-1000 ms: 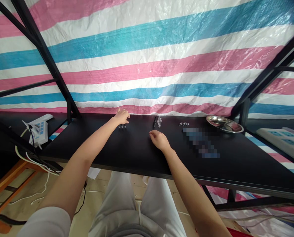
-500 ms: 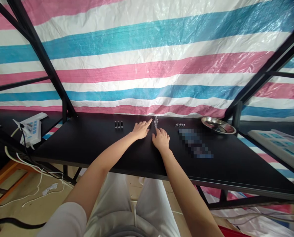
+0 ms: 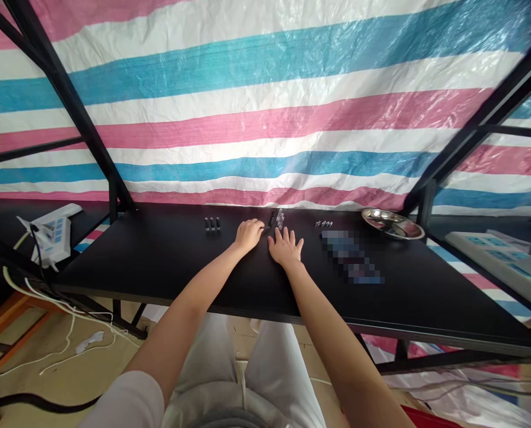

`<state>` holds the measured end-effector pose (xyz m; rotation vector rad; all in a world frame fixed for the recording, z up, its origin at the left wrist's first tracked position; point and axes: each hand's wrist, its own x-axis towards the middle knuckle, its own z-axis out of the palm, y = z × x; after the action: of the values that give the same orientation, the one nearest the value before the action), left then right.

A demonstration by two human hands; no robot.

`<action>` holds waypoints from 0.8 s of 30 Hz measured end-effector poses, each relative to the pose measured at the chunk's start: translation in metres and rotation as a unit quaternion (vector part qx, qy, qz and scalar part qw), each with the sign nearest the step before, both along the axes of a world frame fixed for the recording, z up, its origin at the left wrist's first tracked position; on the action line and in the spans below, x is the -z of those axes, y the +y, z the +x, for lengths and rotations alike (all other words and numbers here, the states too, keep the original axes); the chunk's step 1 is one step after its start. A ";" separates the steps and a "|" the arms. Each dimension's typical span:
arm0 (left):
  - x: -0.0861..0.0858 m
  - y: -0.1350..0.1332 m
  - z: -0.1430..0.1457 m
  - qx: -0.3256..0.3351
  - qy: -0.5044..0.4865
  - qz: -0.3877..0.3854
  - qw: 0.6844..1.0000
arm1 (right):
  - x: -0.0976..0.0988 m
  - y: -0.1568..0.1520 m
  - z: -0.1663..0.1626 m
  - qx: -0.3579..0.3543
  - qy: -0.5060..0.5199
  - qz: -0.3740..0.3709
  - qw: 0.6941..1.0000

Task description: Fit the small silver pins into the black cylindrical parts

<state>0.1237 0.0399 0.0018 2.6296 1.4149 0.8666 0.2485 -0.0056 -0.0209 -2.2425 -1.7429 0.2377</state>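
My left hand is closed, its fingers curled and a small dark piece showing at the fingertips. That piece is too small to name. Just to the right, my right hand rests on the black table with its fingers spread. Beyond its fingertips lies a cluster of small clear tubes. Small dark cylinders lie left of that cluster, between the two hands. Farther left, three dark tubes with pale ends form a row.
Small shiny pieces lie right of my hands. A pixelated, blurred-out oblong thing lies nearer me. At the right back sits a round metal plate. Black frame posts flank the table; a power strip is at left.
My left hand has drawn its pointing finger back and curled, with a dark piece at its fingertips. Dark cylinders now show beside the clear tubes. The right hand's fingers have spread.
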 end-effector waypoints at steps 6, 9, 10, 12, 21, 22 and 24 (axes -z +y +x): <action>0.001 -0.025 -0.042 -0.018 -0.137 0.017 0.990 | -0.008 0.004 -0.003 -0.001 -0.019 -0.043 0.999; 0.002 -0.035 -0.057 -0.049 -0.193 0.017 0.980 | -0.008 0.007 -0.003 0.002 -0.018 -0.046 0.999; 0.002 -0.037 -0.060 -0.054 -0.207 0.015 0.977 | -0.008 0.008 -0.004 0.002 -0.017 -0.047 0.999; 0.004 -0.040 -0.064 -0.051 -0.229 0.011 0.972 | -0.007 0.009 -0.004 0.001 -0.017 -0.046 0.999; 0.007 -0.042 -0.070 -0.030 -0.251 0.026 0.967 | -0.003 -0.003 -0.009 -0.023 -0.008 -0.010 1.000; 0.007 -0.042 -0.070 -0.027 -0.252 0.026 0.967 | -0.002 -0.006 -0.010 -0.033 -0.005 -0.002 0.999; 0.006 -0.043 -0.069 -0.022 -0.257 0.023 0.966 | 0.000 -0.011 -0.012 -0.057 0.003 0.024 0.998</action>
<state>0.0542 -0.0029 -0.0039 2.1663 1.3164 1.4649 0.2368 -0.0163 -0.0205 -2.1097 -1.8570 0.2249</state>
